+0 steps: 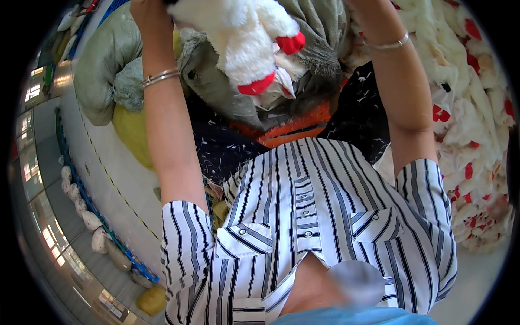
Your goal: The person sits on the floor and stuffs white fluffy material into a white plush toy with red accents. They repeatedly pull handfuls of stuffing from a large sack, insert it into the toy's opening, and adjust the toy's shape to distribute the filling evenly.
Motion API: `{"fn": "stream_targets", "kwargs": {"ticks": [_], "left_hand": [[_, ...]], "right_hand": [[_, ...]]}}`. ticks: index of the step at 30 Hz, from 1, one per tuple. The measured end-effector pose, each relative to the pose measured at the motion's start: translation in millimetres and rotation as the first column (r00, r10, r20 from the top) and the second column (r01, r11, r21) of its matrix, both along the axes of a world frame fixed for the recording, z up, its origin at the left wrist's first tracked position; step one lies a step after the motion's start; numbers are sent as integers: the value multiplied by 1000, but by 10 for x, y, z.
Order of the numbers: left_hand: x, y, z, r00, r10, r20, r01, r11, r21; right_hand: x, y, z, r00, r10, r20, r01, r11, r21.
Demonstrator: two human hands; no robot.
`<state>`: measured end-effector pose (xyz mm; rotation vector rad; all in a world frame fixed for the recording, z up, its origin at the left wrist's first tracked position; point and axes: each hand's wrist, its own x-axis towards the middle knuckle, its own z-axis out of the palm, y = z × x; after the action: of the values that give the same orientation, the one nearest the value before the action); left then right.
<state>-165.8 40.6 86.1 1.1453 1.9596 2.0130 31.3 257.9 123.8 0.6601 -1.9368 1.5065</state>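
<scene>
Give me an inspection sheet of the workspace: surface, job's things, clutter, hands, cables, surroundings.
Surface: no bench seen; dark trousers flecked with white bits.
Job's things: white plush piece with red ends, cut off by the top edge.
Clutter: grey-green sacks ahead and left; large plush pile, white with red patches, at right.
Hands: left hand at the top edge, grip unclear; right hand beyond the frame.
Cables: nothing seen.
Surroundings: pale floor with a yellow-and-black line; pale bundles far left.

Left forearm (pixel 173 130) stretched forward, left hand (pixel 149 15) partly cropped, right elbow (pixel 413 122) slightly bent
</scene>
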Motion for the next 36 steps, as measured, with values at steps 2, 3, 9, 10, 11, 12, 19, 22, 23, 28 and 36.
{"fn": "stream_targets", "kwargs": {"ticks": [2, 3, 9, 10, 11, 12, 19, 22, 23, 28, 36], "left_hand": [[-168, 130, -233, 957, 289, 30, -289, 957, -22], [-242, 103, -441, 941, 324, 101, -321, 946, -44], [527, -226, -1951, 888, 204, 411, -27, 917, -397], [667, -256, -2081, 869, 221, 443, 33, 867, -498], [879, -141, -2111, 852, 215, 477, 126, 801, -586], [990, -159, -2394, 859, 274, 433, 31, 815, -578], [1145, 8, -2685, 841, 298, 451, -50, 874, -484], [1023, -26, -2517, 817, 285, 500, -58, 905, -422], [995, -39, -2429, 821, 273, 500, -60, 914, -400], [1144, 80, -1662, 770, 216, 600, -144, 976, -167], [1221, 41, -1056, 743, -26, 668, -71, 991, 117]], "right_hand": [[-13, 68, -143, 947, -217, 238, 197, 975, 104], [-22, 176, -279, 898, -304, 318, 225, 938, 262], [-93, 564, -1234, 649, -518, 557, 219, 828, 516], [-108, 531, -1216, 669, -426, 609, 196, 892, 408], [-50, 556, -1187, 672, -349, 653, 197, 934, 296], [-54, 523, -1164, 700, -370, 611, 206, 923, 324], [-101, 362, -1095, 678, -379, 630, 61, 883, 466], [-124, 388, -1149, 721, -400, 565, 9, 822, 570], [-126, 387, -1219, 723, -417, 550, 10, 803, 596], [-160, 309, -1348, 594, -474, 650, -174, 713, 679], [-18, -189, -1195, 842, -321, 434, 109, 888, 446]]}}
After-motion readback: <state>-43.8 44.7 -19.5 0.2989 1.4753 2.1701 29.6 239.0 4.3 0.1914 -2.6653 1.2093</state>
